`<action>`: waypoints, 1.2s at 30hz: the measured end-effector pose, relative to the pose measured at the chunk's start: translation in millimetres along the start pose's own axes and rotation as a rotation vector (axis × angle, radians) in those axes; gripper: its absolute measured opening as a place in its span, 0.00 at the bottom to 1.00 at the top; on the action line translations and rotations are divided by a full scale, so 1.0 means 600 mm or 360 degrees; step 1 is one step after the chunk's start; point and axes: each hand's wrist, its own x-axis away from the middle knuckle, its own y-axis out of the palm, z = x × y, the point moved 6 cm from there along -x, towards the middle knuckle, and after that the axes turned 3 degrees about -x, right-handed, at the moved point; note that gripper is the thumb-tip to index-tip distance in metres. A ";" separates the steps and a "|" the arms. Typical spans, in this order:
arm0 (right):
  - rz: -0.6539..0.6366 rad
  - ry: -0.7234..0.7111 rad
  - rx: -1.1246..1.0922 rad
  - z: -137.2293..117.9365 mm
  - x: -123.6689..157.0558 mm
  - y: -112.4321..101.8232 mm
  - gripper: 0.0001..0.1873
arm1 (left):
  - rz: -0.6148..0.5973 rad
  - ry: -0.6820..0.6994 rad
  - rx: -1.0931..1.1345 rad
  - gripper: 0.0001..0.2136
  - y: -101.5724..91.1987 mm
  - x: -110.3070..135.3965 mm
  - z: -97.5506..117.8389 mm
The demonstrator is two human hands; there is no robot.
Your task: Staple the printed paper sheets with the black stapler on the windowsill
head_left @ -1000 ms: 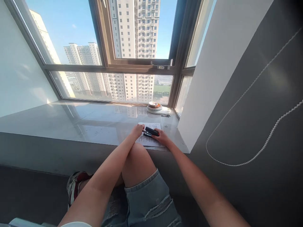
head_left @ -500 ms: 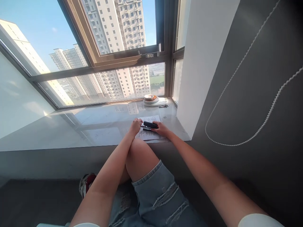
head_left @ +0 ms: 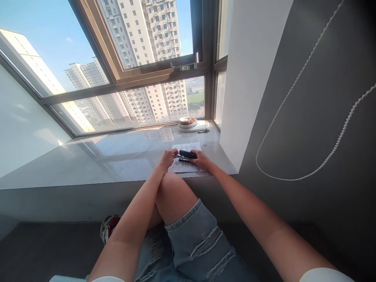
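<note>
Camera's view has swung and tilted versus a second ago, so window (head_left: 132, 88) and sill (head_left: 141, 154) now sit askew; both hands have barely shifted against the sheet (head_left: 183, 167), and the last half second shows next to no change. Right hand (head_left: 202, 160) is closed around the right end of the black stapler (head_left: 188, 154), fingers wrapped, palm at its right. Left hand (head_left: 168, 158) is at the stapler's left end, fingers curled in with tips together right by it; can't tell whether they pinch something small or just touch. Stapler lies between the two hands, over the far-middle part of the sheet, long side running left to right. Its top arm stands apart from the base, with a bit of silver showing between; can't tell if the base rests on the paper or hangs just above. Sheet is printed, flat on the sill near its front edge, right of the left hand, with the right hand over its right side. Knee (head_left: 173, 186) is just on the near side of the sheet. Plates (head_left: 187, 124) are stacked farther back by the window, small dark item (head_left: 203, 131) just to their near right.
</note>
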 end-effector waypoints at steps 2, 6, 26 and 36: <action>-0.0009 0.0005 -0.0006 0.001 0.000 0.000 0.12 | -0.0002 -0.0002 0.0017 0.11 -0.001 0.000 0.001; -0.0005 0.0010 -0.0005 0.000 0.000 0.000 0.11 | 0.0026 -0.0076 0.0081 0.11 -0.002 0.000 -0.003; -0.0017 0.0014 -0.0026 0.001 0.001 0.003 0.12 | 0.0134 -0.0476 -0.0070 0.17 -0.024 0.029 -0.020; -0.0042 0.0023 -0.0001 -0.009 0.004 -0.001 0.10 | -0.0097 -0.0187 -0.0316 0.13 -0.013 0.022 0.007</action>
